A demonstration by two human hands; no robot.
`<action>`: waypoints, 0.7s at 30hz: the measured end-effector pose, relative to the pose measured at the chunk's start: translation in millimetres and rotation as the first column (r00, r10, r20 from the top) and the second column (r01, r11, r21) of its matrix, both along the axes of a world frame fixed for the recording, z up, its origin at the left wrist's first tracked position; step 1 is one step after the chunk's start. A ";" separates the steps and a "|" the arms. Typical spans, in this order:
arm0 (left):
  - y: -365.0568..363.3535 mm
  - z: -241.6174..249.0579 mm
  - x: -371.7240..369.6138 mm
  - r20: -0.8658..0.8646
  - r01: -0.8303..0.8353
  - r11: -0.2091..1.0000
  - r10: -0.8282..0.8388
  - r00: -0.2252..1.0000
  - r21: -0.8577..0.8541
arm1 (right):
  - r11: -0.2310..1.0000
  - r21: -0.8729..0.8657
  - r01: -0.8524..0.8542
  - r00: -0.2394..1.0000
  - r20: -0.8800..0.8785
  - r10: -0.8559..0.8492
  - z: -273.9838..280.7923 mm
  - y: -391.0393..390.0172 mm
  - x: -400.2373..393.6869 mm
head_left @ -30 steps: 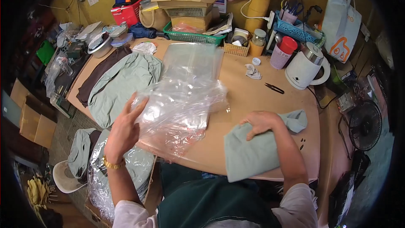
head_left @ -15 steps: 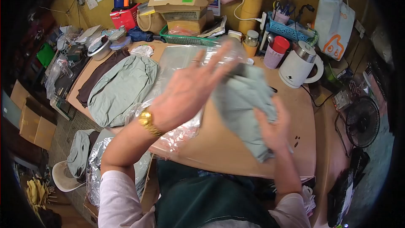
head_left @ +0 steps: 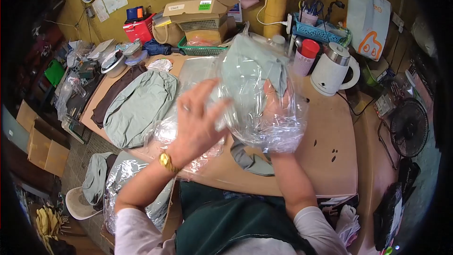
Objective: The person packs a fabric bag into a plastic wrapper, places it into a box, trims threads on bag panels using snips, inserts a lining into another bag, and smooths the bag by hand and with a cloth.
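Observation:
My right hand (head_left: 278,103) is inside a clear plastic bag (head_left: 288,125), its fingers closed on a folded grey-green cloth (head_left: 250,63) within the bag. To the left, my left hand (head_left: 200,113) has its fingers spread beside the bag's left side, with nothing visible in them. A gold watch (head_left: 166,161) is on the left wrist. Beneath the bag, a grey fabric strip (head_left: 257,164) lies on the table (head_left: 316,174). Another grey-green cloth (head_left: 139,106) rests on the table at the left, and flat clear plastic bags (head_left: 193,71) lie behind my left hand.
A white kettle (head_left: 330,72) and a red-lidded pink cup (head_left: 306,57) stand at the back right. Behind the bag are a green basket (head_left: 203,51) and cardboard box (head_left: 200,8). A black fan (head_left: 408,127) is at the far right, a white stool (head_left: 78,204) at the lower left.
The cloth in my right hand has moved up and left and is now inside the clear bag. My left hand has moved down and left. The grey strip now shows on the table.

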State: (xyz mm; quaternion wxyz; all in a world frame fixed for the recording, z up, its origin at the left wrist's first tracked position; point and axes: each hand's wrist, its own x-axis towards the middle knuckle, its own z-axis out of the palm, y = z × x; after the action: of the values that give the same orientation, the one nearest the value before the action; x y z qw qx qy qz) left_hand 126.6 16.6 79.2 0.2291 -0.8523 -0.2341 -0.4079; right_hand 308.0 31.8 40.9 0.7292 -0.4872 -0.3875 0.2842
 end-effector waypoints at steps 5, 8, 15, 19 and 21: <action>-4.6 -77.5 -5.8 0.089 0.191 0.574 -0.201 0.976 -0.796 | 0.972 -0.109 0.206 0.827 0.550 -0.114 5.6 -3.5 87.3; -31.5 -78.6 31.7 0.343 0.215 0.884 -0.067 0.937 -0.414 | 0.995 0.071 0.075 0.832 0.546 -0.102 19.9 -7.0 123.6; 18.6 -84.8 67.5 0.413 0.346 0.702 -0.081 0.907 -0.622 | 0.986 0.031 -0.166 0.978 -0.120 0.169 23.1 -20.1 103.0; -51.4 -127.4 65.8 0.385 0.494 0.117 -0.482 0.787 -0.862 | 0.967 0.234 0.097 0.994 0.034 -0.107 17.7 -20.7 173.8; -82.9 -137.0 65.2 0.434 0.549 0.015 -0.593 0.678 -0.836 | 0.981 0.171 0.090 0.939 0.314 -0.141 19.2 -39.6 177.9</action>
State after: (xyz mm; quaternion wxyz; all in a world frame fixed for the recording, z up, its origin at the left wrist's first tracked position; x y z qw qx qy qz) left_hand 191.8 -66.3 -57.7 -0.4870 -0.8405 -0.0558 -0.2310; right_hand 486.0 -7.8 60.1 0.7064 -0.4915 -0.4935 0.1260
